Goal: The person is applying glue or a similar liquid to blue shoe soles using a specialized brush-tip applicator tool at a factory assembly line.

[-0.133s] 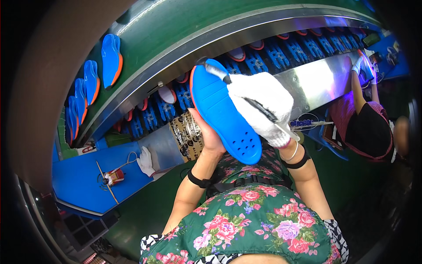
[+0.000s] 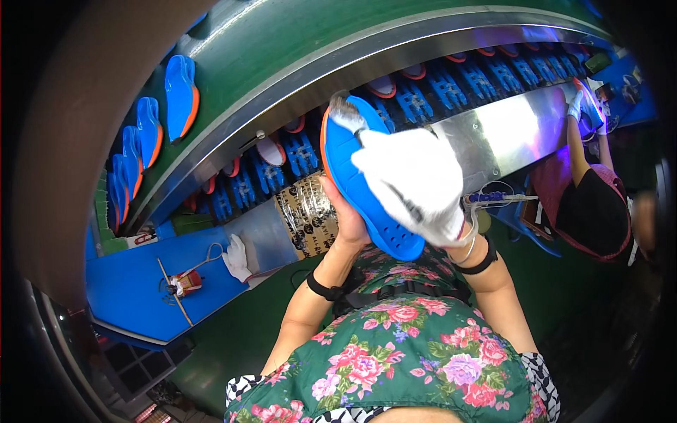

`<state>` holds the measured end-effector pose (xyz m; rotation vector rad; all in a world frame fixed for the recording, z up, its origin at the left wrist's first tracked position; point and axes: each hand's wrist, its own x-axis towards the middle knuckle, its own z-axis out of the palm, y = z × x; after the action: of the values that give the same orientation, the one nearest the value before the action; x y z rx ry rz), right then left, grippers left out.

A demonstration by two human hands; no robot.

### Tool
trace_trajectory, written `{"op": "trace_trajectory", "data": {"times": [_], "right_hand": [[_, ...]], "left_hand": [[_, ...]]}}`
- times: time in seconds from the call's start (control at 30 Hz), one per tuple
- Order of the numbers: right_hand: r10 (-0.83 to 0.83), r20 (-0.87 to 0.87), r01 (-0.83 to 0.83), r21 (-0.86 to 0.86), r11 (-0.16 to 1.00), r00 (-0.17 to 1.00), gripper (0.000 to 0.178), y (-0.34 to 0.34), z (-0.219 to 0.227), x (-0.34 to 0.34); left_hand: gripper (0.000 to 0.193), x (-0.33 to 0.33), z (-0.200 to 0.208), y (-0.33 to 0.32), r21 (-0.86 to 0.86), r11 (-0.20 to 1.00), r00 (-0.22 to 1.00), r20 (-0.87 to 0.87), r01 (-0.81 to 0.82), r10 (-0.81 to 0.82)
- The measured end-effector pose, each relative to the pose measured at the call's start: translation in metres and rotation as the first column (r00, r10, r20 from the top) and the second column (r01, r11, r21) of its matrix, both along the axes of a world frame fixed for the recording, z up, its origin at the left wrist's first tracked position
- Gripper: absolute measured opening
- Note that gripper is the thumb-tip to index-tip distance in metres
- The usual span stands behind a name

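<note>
A blue shoe sole (image 2: pixel 343 158) with an orange edge is held up in front of me, tilted, its holed end toward my body. My bare left hand (image 2: pixel 348 222) grips it from the left side, with most of its fingers hidden beneath. In my right hand (image 2: pixel 416 182), which wears a white glove, is a brush (image 2: pixel 346 113) with a dark handle. Its pale bristles lie against the far end of the sole. The glove covers much of the sole's right side.
Beyond the sole runs a line of blue holders (image 2: pixel 446 90) carrying pieces with red edges. More blue soles (image 2: pixel 181 99) lie on the green belt (image 2: pixel 282 56). At left, a blue tabletop (image 2: pixel 134 282) bears a red can (image 2: pixel 185 283) and a white glove (image 2: pixel 236 257). A co-worker (image 2: pixel 589 204) works at right.
The sole has shifted slightly right and turned in my left hand. My right hand has moved slightly left over it, covering more of its surface, with the brush still at the far end.
</note>
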<state>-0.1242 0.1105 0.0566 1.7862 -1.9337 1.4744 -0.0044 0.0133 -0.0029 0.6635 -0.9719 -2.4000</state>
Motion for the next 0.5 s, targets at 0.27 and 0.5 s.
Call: {"op": "trace_trajectory", "data": {"times": [0.27, 0.5], "right_hand": [[0.061, 0.236, -0.005, -0.231, 0.973, 0.97, 0.034, -0.007, 0.009, -0.016], [0.211, 0.175, -0.183, -0.162, 0.97, 0.962, 0.029, 0.001, 0.009, 0.007]], "left_hand": [[0.099, 0.002, -0.007, -0.011, 0.112, 0.992, 0.998, -0.03, -0.058, 0.062], [0.099, 0.013, -0.022, -0.015, -0.003, 0.999, 0.998, 0.039, -0.046, 0.046]]}}
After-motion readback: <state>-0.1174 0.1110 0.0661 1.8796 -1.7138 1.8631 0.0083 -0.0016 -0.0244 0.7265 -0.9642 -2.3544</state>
